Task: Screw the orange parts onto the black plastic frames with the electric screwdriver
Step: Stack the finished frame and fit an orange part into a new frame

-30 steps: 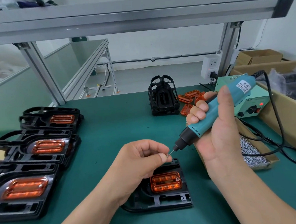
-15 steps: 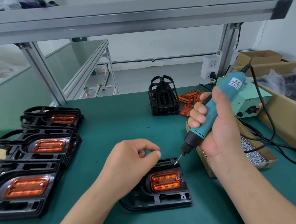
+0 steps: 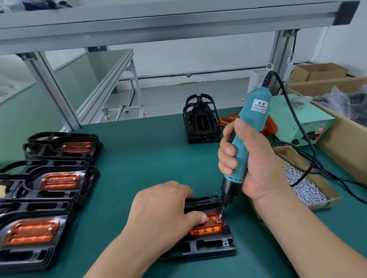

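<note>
Green surface (image 3: 154,162), screw being driven at frame's right end.
Electric screwdriver (image 3: 243,148) gripped near-upright by right hand (image 3: 255,166); orange part (image 3: 207,228) pressed flat under left hand (image 3: 163,213), tip just right of thumb.

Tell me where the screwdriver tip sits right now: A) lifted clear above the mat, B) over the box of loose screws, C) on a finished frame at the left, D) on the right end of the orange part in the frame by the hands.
D: the electric screwdriver tip meets a screw at the right end of the orange part.
</note>
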{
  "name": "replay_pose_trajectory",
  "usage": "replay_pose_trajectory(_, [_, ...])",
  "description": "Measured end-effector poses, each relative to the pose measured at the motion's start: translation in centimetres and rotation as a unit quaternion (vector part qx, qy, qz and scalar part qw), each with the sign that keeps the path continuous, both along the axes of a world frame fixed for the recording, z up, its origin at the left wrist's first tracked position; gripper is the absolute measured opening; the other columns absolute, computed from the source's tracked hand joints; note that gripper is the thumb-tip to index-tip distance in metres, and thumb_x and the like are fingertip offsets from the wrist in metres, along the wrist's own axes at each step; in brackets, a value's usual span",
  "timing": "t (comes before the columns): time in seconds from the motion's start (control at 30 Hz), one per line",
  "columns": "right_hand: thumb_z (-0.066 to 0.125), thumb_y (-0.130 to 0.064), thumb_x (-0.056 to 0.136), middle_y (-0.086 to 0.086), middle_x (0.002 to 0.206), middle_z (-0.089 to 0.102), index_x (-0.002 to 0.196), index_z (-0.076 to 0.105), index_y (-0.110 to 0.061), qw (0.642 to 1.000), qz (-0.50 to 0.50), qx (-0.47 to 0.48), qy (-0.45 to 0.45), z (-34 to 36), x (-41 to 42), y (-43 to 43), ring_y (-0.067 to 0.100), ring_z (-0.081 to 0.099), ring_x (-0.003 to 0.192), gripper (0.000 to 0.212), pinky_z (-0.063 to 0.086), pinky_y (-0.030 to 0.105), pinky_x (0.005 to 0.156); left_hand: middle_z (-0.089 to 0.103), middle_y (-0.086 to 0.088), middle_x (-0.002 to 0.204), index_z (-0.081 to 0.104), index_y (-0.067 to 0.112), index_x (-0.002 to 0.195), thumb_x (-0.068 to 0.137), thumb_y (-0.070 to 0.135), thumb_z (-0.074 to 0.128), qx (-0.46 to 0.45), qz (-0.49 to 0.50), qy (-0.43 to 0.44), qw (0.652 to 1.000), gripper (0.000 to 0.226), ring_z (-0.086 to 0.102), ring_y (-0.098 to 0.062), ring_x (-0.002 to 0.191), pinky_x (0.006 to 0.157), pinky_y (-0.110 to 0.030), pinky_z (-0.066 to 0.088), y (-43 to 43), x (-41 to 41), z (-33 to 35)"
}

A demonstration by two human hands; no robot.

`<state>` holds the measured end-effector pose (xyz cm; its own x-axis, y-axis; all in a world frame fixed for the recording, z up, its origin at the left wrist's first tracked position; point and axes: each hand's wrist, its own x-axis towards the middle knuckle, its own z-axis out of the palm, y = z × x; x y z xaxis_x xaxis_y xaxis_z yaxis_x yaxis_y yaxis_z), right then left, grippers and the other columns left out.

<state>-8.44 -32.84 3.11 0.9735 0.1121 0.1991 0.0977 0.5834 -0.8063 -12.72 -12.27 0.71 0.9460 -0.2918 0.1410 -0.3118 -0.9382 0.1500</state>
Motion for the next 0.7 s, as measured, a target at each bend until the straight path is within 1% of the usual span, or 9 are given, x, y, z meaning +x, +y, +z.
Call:
replay_pose_trajectory(0.1, [0.073,-0.045,0.088,0.003,0.065,0.047,0.092,0.060,-0.016,1.000,0.009,-0.012,-0.005,0.1,-0.3,0.3,0.013,0.042,0.046,0.032,0.040,0.026,0.045,0.066,0.020,0.106,0.062,0.045,0.123,0.075,0.087,0.051,0.006,0.001,0.006,1.000,0.065,0.064,-0.003,0.099,0.076,-0.028,0.050,0.0,0.0,0.0])
replay_pose_trajectory(0.17, [0.077,-0.044,0.087,0.004,0.065,0.046,0.091,0.060,-0.016,1.000,0.012,-0.024,-0.012,0.2,-0.4,0.4,0.014,0.042,0.046,0.034,0.040,0.026,0.046,0.066,0.020,0.106,0.062,0.044,0.122,0.075,0.087,0.051,0.007,0.001,0.009,1.000,0.065,0.063,-0.003,0.098,0.074,-0.028,0.049,0.0,0.1,-0.1])
replay_pose_trajectory(0.23, [0.088,-0.049,0.079,0.005,0.065,0.045,0.091,0.060,-0.015,0.999,0.018,-0.038,-0.023,0.4,-0.6,0.5,0.014,0.042,0.046,0.046,0.040,0.026,0.046,0.065,0.020,0.103,0.063,0.044,0.121,0.074,0.087,0.050,0.008,0.001,0.010,1.000,0.065,0.063,-0.003,0.096,0.071,-0.028,0.045,-0.1,0.1,-0.1])
replay_pose_trajectory(0.27, [0.091,-0.053,0.074,0.005,0.065,0.045,0.091,0.060,-0.015,0.998,0.022,-0.044,-0.029,0.6,-0.7,0.6,0.015,0.042,0.045,0.052,0.040,0.026,0.046,0.066,0.019,0.103,0.063,0.044,0.121,0.074,0.086,0.050,0.010,0.001,0.011,1.000,0.065,0.063,-0.004,0.096,0.069,-0.028,0.043,-0.1,0.0,0.0])
replay_pose_trajectory(0.33, [0.091,-0.056,0.071,0.006,0.065,0.046,0.092,0.061,-0.015,0.997,0.033,-0.056,-0.046,0.8,-1.0,0.9,0.015,0.042,0.045,0.055,0.040,0.026,0.046,0.066,0.019,0.104,0.063,0.043,0.121,0.075,0.086,0.050,0.014,-0.002,0.011,1.000,0.064,0.064,-0.005,0.097,0.069,-0.029,0.043,-0.1,0.0,0.0])
replay_pose_trajectory(0.4, [0.089,-0.057,0.076,0.006,0.065,0.048,0.093,0.062,-0.016,0.993,0.052,-0.073,-0.072,0.9,-1.4,1.1,0.015,0.044,0.044,0.052,0.040,0.027,0.046,0.066,0.018,0.102,0.063,0.041,0.118,0.076,0.085,0.050,0.015,-0.002,0.014,1.000,0.062,0.064,-0.006,0.095,0.070,-0.029,0.046,-0.2,-0.1,0.1])
replay_pose_trajectory(0.5, [0.087,-0.054,0.082,0.007,0.066,0.050,0.094,0.062,-0.015,0.986,0.079,-0.096,-0.112,1.0,-2.0,1.5,0.017,0.046,0.045,0.048,0.042,0.027,0.047,0.064,0.017,0.092,0.064,0.040,0.110,0.076,0.084,0.052,0.014,0.000,0.021,1.000,0.057,0.062,-0.006,0.085,0.065,-0.028,0.044,-0.3,-0.1,0.3])
replay_pose_trajectory(0.6, [0.085,-0.052,0.085,0.008,0.066,0.049,0.092,0.056,-0.008,0.981,0.089,-0.114,-0.133,1.1,-2.4,1.8,0.018,0.046,0.045,0.054,0.043,0.028,0.048,0.063,0.015,0.083,0.065,0.037,0.103,0.075,0.083,0.054,0.020,0.005,0.024,0.999,0.055,0.061,-0.007,0.077,0.065,-0.028,0.049,-0.3,-0.1,0.4])
replay_pose_trajectory(0.7, [0.082,-0.050,0.089,0.008,0.066,0.049,0.094,0.051,0.000,0.977,0.096,-0.124,-0.147,1.0,-2.4,1.9,0.018,0.047,0.046,0.060,0.044,0.028,0.049,0.063,0.014,0.081,0.065,0.036,0.102,0.076,0.083,0.055,0.025,0.009,0.023,0.999,0.055,0.061,-0.008,0.077,0.067,-0.031,0.052,-0.3,-0.1,0.4])
